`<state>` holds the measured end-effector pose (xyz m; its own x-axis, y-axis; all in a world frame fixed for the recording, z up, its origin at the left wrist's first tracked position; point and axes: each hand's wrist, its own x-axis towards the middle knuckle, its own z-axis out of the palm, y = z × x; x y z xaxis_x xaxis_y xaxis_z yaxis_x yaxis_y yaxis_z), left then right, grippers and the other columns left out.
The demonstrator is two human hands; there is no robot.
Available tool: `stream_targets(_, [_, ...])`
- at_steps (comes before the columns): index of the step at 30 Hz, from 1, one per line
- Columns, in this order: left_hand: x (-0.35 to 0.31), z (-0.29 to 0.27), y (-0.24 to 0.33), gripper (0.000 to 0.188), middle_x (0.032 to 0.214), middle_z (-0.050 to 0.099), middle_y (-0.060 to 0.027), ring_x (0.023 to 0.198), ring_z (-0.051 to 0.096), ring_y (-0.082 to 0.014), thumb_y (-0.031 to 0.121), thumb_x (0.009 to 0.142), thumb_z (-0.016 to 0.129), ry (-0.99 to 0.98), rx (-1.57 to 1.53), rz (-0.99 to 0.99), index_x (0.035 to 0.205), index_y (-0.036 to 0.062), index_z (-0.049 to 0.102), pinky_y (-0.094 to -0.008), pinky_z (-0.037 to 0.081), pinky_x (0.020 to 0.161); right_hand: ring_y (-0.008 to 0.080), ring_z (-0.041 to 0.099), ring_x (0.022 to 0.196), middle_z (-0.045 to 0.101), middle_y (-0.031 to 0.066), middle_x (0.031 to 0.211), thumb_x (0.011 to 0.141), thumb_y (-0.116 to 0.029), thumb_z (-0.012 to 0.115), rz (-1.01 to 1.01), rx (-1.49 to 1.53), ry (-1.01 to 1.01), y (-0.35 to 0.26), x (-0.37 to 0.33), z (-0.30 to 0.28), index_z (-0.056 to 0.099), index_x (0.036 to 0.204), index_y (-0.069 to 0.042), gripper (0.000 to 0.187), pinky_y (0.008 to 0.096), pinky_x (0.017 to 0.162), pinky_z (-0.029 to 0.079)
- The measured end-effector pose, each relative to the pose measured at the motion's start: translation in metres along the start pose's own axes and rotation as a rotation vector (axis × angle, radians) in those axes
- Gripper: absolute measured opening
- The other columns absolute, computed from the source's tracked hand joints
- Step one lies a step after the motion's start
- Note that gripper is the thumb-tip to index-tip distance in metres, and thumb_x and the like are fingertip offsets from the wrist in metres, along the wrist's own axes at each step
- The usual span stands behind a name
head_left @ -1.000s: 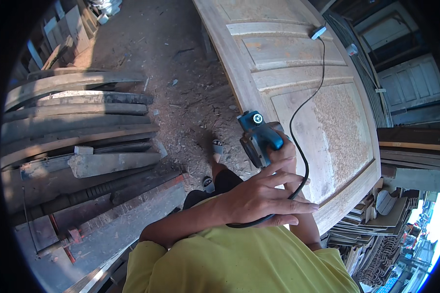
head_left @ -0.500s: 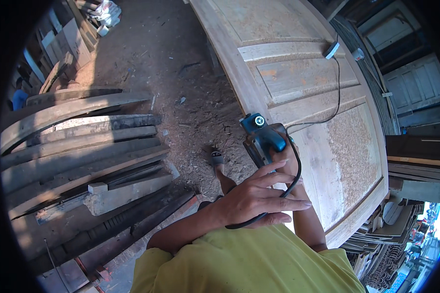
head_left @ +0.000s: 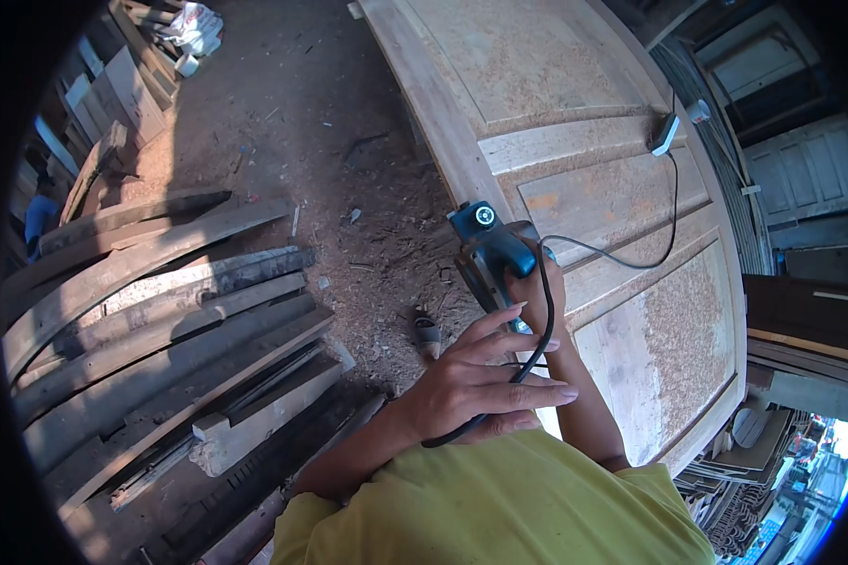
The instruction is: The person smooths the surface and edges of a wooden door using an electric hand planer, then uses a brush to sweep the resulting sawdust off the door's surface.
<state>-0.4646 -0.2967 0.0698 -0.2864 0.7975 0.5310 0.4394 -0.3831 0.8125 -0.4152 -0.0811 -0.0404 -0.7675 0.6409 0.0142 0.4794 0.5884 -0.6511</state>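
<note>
Our right hand [head_left: 541, 290] is wrapped round the blue planer [head_left: 496, 248], which sits at the left edge of the panelled door [head_left: 617, 377]; our left hand [head_left: 464, 384] has its fingers spread, the black cable [head_left: 550, 313] crossing them.

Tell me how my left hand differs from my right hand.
Your right hand grips the handle of the blue planer; your left hand is spread, the black cord crossing it. The right hand is farther forward; the left hand is nearer your shirt. Both are bare.
</note>
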Motion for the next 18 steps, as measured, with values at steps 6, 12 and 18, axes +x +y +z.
stream_targets(6, [0.032, -0.043, -0.028, 0.036, 0.125, 0.083, 0.0025, 0.138, 0.066, -0.0291, 0.029, 0.1, 0.079, 0.007, 0.056, -0.027, 0.136, 0.021, 0.081, -0.0613, 0.033, 0.13, 0.0499, 0.076, 0.099, 0.078, 0.0308, 0.105, 0.085, -0.014, 0.076, 0.053, -0.055, -0.055, -0.038, 0.078, 0.026, 0.072, 0.14, -0.011, 0.056, 0.0575, 0.085, 0.062])
stream_targets(12, [0.051, -0.081, -0.048, 0.035, 0.126, 0.083, 0.0006, 0.14, 0.065, -0.0329, 0.029, 0.101, 0.077, 0.077, 0.109, -0.103, 0.134, 0.0202, 0.081, -0.0625, 0.031, 0.13, 0.0491, 0.076, 0.1, 0.078, 0.03, 0.104, 0.087, -0.019, 0.077, 0.056, -0.046, -0.067, -0.061, 0.146, 0.056, 0.071, 0.14, -0.011, 0.055, 0.0562, 0.086, 0.062])
stream_targets(18, [0.063, -0.119, -0.067, 0.033, 0.127, 0.083, -0.0005, 0.141, 0.064, -0.0349, 0.027, 0.1, 0.076, 0.128, 0.137, -0.143, 0.132, 0.0193, 0.081, -0.0635, 0.03, 0.13, 0.0488, 0.075, 0.105, 0.078, 0.0295, 0.104, 0.088, -0.019, 0.079, 0.037, 0.032, -0.033, -0.095, 0.218, 0.085, 0.074, 0.132, -0.009, 0.045, 0.0548, 0.089, 0.061])
